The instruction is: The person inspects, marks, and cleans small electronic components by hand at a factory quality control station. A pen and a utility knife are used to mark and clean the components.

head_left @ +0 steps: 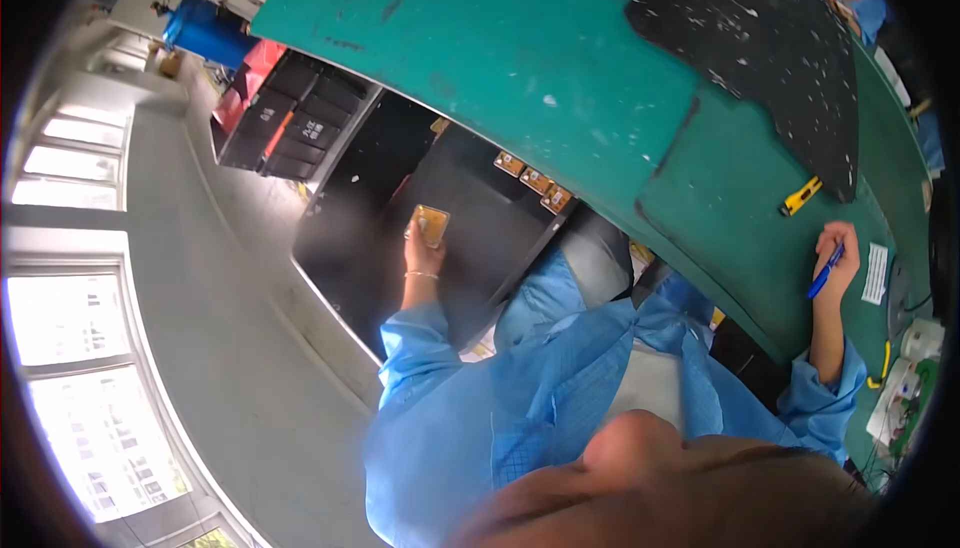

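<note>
The step in hand seems to be carrying a small, flat, amber-and-gold rectangular piece (433, 225) over a wide black tray-like surface (450, 193), and it probably goes best with a light pinch at the rim, the piece held level and its face left untouched. Setting it down gently, clear of the row of three similar orange-gold rectangular pieces (535, 180) along the black surface's edge, would likely avoid scuffs.

The piece sits at the fingertips of the bare left hand (424, 256), its lower edge gripped and most of its face projecting beyond them (the exact finger placement underneath is hidden). The bare right hand (840, 246), over the green worktop (720, 173), has curled fingers around a slim blue pen (826, 270), which points back toward the wrist; a yellow-and-black utility knife (800, 196) lies near, apart from those fingers.
</note>
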Tool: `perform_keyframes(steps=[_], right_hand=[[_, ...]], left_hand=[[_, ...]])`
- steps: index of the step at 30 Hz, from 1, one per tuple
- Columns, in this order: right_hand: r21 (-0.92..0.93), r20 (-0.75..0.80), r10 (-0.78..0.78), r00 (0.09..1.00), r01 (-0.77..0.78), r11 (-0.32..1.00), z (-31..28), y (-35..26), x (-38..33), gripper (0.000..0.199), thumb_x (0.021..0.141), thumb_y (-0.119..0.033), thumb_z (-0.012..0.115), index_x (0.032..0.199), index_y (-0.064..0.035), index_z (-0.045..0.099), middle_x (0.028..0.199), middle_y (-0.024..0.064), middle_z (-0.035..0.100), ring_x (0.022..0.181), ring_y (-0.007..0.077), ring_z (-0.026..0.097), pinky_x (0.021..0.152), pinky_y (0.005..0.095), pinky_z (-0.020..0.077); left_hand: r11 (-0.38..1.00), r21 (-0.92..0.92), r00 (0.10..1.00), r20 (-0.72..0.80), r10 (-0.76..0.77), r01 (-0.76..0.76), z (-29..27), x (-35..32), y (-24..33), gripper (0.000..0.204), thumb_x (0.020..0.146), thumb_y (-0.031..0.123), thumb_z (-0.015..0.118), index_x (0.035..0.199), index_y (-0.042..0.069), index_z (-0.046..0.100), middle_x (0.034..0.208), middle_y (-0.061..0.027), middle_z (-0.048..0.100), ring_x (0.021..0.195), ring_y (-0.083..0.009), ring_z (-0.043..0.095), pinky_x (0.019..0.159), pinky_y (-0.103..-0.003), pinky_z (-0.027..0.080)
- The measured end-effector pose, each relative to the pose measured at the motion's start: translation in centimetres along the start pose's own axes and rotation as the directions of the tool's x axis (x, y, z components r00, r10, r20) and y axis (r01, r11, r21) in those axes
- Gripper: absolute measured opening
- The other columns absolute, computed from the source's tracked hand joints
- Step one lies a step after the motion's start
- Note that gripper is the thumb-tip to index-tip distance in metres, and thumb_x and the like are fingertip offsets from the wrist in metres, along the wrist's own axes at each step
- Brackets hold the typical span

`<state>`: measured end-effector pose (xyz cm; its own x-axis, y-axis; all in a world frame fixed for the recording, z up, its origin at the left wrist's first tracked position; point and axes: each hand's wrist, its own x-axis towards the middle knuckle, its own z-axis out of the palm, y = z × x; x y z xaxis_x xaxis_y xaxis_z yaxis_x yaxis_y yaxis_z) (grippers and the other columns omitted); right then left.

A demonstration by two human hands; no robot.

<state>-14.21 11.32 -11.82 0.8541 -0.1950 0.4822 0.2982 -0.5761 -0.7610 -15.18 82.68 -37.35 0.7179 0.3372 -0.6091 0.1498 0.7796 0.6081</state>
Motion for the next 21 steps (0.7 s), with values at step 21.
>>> perform_keyframes(steps=[21], right_hand=[[-0.597, 0.039, 0.137, 0.99, -0.087, 0.798, 2.2, -2.2, 0.6, 0.014, 0.085, 0.01, 0.044, 0.089, 0.0014, 0.054, 0.077, 0.0059, 0.052, 0.066, 0.01, 0.045, 0.059, 0.0223, 0.0379]], left_hand=[[0.851, 0.524, 0.961, -0.22, 0.169, -0.03, 2.4, 28.4, -12.1, 0.057, 0.087, 0.045, 0.065, 0.131, 0.015, 0.047, 0.091, -0.0021, 0.06, 0.071, -0.0167, 0.058, 0.053, -0.038, 0.047]])
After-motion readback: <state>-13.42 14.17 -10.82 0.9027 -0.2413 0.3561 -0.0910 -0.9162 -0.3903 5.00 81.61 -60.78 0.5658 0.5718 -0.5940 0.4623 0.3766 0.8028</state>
